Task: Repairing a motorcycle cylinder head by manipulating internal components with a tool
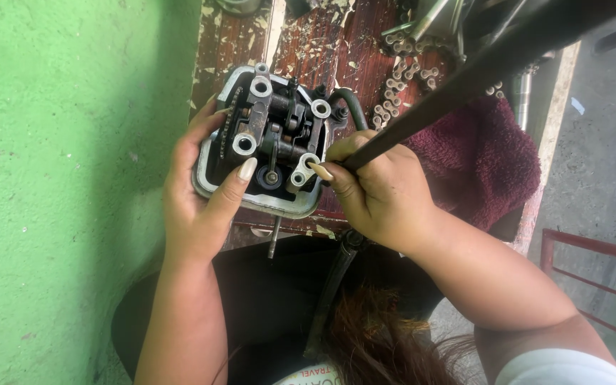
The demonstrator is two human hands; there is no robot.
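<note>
Gripping the engine cylinder head from its near-left side, your left hand wraps the grey casting's rim, the fingers curled along the outer edge and the thumb laid across the open top next to a round bolt boss. Your right hand is closed around a long dark metal bar, which runs up and away from the fist toward the far right, out of view; its working end sits at the head's near-right corner, just beside your fingertips, though you cannot tell exactly what it bears on. The cylinder head rests between your two hands on a worn wooden bench with flaking paint. Just beyond your right hand lies a dark red cloth, and farther out a loose roller chain. To the left of your left hand stands a green wall.
</note>
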